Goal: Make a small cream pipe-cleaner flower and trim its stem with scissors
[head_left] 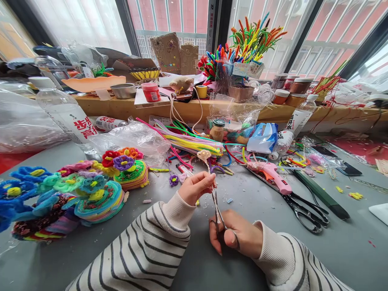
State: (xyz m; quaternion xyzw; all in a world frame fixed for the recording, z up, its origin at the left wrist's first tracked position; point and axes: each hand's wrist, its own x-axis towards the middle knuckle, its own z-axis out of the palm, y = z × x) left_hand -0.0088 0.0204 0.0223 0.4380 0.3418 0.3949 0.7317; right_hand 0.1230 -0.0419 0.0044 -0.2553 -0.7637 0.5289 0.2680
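Observation:
My left hand [196, 186] pinches the stem of a small cream pipe-cleaner flower [204, 155], held upright above the grey table [248, 202]. My right hand [238, 236] grips small metal scissors [217, 208], whose blades point up at the stem just below my left fingers. Both arms wear striped sleeves.
Finished pipe-cleaner flower discs [91, 190] lie at left. A bundle of coloured pipe cleaners [194, 143], a pink glue gun [271, 173] and large black scissors [306, 210] lie ahead and right. Bottles, jars and craft clutter line the wooden shelf [188, 109].

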